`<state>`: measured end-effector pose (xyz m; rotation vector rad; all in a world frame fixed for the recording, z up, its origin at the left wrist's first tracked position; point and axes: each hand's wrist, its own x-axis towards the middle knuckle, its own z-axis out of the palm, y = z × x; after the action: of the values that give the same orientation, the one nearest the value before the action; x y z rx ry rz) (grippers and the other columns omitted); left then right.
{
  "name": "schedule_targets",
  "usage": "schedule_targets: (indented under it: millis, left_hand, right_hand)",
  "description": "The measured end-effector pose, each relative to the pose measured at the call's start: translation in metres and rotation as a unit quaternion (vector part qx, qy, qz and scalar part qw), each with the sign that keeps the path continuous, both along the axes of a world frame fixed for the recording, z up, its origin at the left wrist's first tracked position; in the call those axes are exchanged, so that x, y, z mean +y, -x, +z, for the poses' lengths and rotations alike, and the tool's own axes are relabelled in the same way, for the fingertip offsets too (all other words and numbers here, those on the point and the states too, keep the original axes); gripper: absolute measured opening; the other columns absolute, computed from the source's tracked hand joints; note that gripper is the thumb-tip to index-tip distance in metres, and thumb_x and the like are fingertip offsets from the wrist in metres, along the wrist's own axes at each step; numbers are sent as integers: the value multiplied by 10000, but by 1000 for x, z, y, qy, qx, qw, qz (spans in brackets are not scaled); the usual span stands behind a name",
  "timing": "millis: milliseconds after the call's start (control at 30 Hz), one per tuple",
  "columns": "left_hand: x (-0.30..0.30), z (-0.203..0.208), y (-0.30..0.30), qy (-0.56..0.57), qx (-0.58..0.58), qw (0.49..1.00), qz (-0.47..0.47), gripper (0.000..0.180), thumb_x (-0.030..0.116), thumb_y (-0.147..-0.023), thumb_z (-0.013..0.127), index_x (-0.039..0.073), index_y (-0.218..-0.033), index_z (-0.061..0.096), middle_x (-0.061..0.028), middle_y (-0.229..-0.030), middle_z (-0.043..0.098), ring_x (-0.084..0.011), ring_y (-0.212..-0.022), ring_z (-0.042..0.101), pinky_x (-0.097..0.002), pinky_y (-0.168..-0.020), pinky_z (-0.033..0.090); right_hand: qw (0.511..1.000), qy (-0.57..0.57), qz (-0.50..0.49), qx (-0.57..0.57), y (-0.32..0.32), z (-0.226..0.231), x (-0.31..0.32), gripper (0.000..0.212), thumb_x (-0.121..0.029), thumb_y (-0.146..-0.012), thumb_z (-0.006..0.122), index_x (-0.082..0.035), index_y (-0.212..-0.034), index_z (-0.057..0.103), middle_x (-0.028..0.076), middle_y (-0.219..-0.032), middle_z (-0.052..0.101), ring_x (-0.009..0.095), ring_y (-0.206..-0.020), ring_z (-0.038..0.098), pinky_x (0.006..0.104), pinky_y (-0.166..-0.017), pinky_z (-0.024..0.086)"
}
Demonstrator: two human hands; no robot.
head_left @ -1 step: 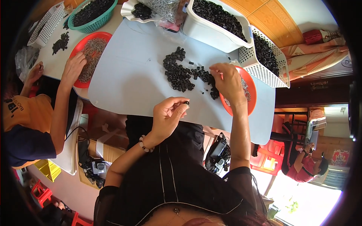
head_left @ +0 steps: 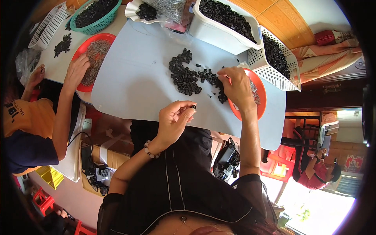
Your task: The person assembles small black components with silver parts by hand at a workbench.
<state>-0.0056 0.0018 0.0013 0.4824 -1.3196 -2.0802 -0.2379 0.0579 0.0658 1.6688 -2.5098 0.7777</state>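
My left hand [head_left: 173,121] is in front of the table's near edge, thumb and forefinger pinched on a small black plastic piece [head_left: 193,106]. My right hand [head_left: 237,87] hovers at the left rim of an orange-red plate [head_left: 261,102] holding small silvery metal parts [head_left: 255,94]. Its fingers are bent together, and whatever they may hold is hidden. Left of that hand, a loose heap of black plastic pieces [head_left: 185,76] spreads over the pale blue tabletop [head_left: 133,66], partly running under the fingers.
A white tub [head_left: 219,37] and a white perforated basket [head_left: 270,70], both with black pieces, line the far right. A clear bag of metal parts [head_left: 168,11] lies at the back. On the left, a co-worker's hand [head_left: 76,72] reaches into another red plate [head_left: 80,51].
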Motion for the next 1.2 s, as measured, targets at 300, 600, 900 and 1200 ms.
schedule_targets:
  millis: [300, 600, 900, 1200]
  left_hand:
    - [1, 3, 0, 4, -13, 1000, -1, 192, 48, -953, 634, -49, -1119, 641, -37, -927, 649, -63, -777, 594, -215, -717, 525]
    - [2, 4, -1, 6, -13, 1000, 0, 193, 39, -951, 634, -52, -1122, 639, -36, -919, 645, -62, -772, 589, -214, -717, 518]
    - [1, 14, -3, -5, -12, 1000, -4, 197, 46, -950, 639, -49, -1122, 644, -31, -908, 648, -58, -768, 585, -214, -713, 513]
    - [8, 19, 3, -13, -7, 1000, -27, 199, 56, -951, 642, -36, -1127, 646, -31, -908, 658, -62, -762, 589, -215, -696, 512]
  right_hand:
    - [998, -12, 40, 49, -16, -9, 10, 100, -89, -779, 706, -95, -879, 712, 82, -867, 631, 304, -919, 565, 424, -844, 468]
    - [999, 11, 19, 42, -23, -23, 5, 101, -100, -769, 729, -89, -866, 702, 70, -887, 642, 309, -928, 563, 434, -849, 462]
    - [881, 119, -9, -457, -53, -2, 31, 90, -51, -893, 631, 21, -939, 660, 77, -858, 720, 85, -723, 628, 236, -631, 492]
    - [746, 195, 27, -637, -85, -19, 55, 105, 29, -889, 610, 28, -992, 633, 159, -893, 700, 116, -676, 607, 245, -562, 497]
